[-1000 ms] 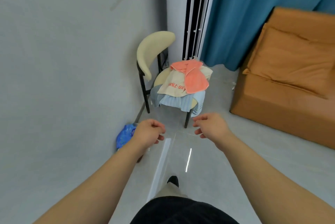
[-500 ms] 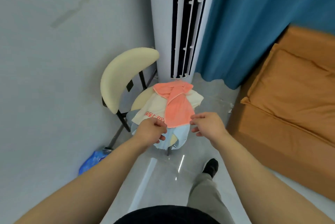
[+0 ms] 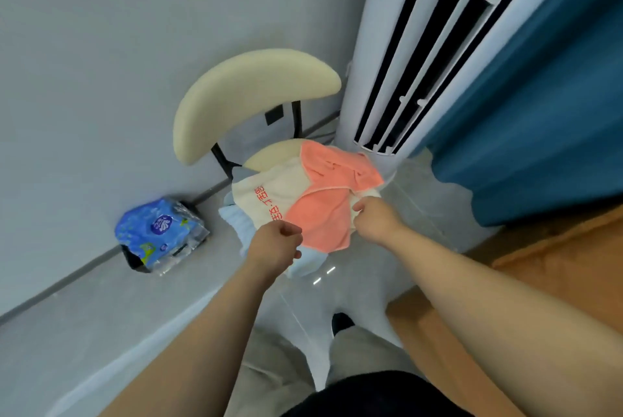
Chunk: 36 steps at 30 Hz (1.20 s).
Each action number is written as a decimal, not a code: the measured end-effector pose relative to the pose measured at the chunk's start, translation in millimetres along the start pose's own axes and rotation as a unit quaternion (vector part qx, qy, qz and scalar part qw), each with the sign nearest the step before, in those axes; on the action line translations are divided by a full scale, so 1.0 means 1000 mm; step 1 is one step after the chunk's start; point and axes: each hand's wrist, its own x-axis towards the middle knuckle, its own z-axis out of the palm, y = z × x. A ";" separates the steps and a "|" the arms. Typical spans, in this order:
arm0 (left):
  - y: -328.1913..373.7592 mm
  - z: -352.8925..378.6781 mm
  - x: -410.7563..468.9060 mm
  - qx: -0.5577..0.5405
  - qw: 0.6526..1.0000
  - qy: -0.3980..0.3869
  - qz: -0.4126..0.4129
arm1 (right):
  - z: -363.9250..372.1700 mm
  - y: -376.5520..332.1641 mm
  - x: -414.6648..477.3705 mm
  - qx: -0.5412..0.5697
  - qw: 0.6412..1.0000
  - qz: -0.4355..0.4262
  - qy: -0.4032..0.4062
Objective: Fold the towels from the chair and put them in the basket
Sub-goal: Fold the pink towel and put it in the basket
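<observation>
The task is at its very start: nothing is folded and nothing has gone into a basket, which does not appear in this view at all. All the towels lie in a loose heap on the seat of the chair, which stands in the corner between the grey wall and the white tower air conditioner. The coral towel lies on top, crumpled, over a cream towel with red lettering, and a light blue towel hangs out underneath at the front edge of the seat. Both arms reach toward the heap. The left hand has its fingers curled at the coral towel's near-left corner, and the right hand is curled at that towel's right edge. Whether either hand already has cloth pinched between its fingers cannot be told from here. Judging by this, the first pick-up is only beginning. Left to do is lifting the coral towel, folding it, carrying it to the basket, then doing the same for the cream and blue towels.
</observation>
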 end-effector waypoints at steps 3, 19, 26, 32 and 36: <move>-0.011 0.028 0.024 -0.020 1.000 0.015 -0.005 | 0.004 0.014 0.044 -0.079 0.996 -0.029 0.006; -0.087 0.150 0.159 0.007 0.982 0.168 0.088 | 0.084 0.116 0.263 -0.270 0.941 -0.202 -0.029; -0.137 0.226 0.159 -0.002 0.940 0.316 0.129 | 0.095 0.148 0.297 -0.217 0.907 -0.358 0.052; -0.120 0.290 0.103 0.025 0.921 0.375 0.104 | 0.044 0.150 0.247 -0.145 0.868 -0.459 0.125; -0.091 0.303 0.081 0.111 0.905 0.389 0.127 | -0.001 0.145 0.205 -0.106 0.825 -0.535 0.147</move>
